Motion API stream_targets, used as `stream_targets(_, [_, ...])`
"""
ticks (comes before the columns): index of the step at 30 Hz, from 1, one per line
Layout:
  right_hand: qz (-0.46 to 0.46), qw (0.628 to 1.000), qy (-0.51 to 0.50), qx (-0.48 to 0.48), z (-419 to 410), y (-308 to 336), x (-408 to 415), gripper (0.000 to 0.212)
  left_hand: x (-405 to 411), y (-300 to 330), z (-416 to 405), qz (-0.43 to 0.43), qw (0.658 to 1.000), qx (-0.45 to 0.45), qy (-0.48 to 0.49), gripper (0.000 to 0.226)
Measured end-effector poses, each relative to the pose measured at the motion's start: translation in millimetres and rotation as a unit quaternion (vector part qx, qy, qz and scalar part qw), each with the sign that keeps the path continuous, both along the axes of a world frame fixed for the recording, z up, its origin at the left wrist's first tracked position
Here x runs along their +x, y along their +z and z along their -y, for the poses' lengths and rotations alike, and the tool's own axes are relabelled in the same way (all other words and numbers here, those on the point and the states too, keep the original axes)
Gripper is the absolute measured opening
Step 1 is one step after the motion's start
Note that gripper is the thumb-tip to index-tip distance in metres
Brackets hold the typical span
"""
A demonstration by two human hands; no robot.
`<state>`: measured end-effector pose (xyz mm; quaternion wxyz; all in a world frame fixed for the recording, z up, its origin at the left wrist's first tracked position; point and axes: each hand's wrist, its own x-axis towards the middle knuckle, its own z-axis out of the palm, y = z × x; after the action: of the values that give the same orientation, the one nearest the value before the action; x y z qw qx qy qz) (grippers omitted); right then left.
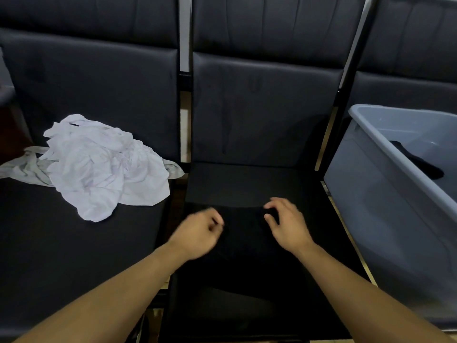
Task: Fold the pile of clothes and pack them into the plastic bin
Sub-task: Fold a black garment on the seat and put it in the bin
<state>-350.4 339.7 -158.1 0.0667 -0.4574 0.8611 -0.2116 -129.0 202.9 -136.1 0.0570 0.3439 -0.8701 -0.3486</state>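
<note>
A black garment (244,246) lies spread on the middle chair seat, hard to tell from the dark cushion. My left hand (199,233) is blurred, its fingers curled at the garment's upper left edge. My right hand (286,224) sits at the upper right edge, with thumb and fingers bent over the cloth. A crumpled pile of white clothes (103,164) rests on the left chair seat. The grey plastic bin (385,194) stands on the right, with a folded black garment (418,162) inside it.
Three dark padded chairs stand side by side, with backrests (262,107) rising behind the seats. Narrow gaps with metal frame bars (185,58) separate them. The bin fills the right chair seat.
</note>
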Motion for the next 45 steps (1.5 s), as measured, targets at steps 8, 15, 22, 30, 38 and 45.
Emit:
stream_targets(8, [-0.002, 0.952, 0.179, 0.25, 7.4, -1.0, 27.7, 0.047, -7.3, -5.3, -28.7, 0.204, 0.952, -0.003, -0.229, 0.036])
stream_targets(15, [0.123, 0.946, 0.035, 0.299, 6.2, 22.6, 48.1, 0.051, -5.5, -12.4, -6.0, 0.215, 0.963, -0.09, -0.133, 0.045])
stream_targets(22, [0.158, 0.927, -0.181, 0.289, 7.0, 24.0, 22.9, 0.064, -10.8, -21.2, 2.4, 0.146, 0.976, -0.045, 0.156, 0.069])
stream_targets(30, [0.177, 0.923, -0.188, 0.286, 12.6, -0.9, 33.6, 0.075, -35.4, -35.6, -3.9, 0.18, 0.969, -0.047, 0.165, 0.081])
stream_targets(38, [0.295, 0.936, -0.168, 0.097, 0.6, -6.7, 22.8, 0.054, -39.2, -41.0, 4.9, 0.082, 0.985, 0.066, 0.134, 0.039])
stream_targets(45, [0.349, 0.906, -0.127, -0.205, -2.3, 22.1, 29.9, 0.024, -36.3, -6.4, -0.3, -0.243, 0.927, 0.216, 0.189, 0.031])
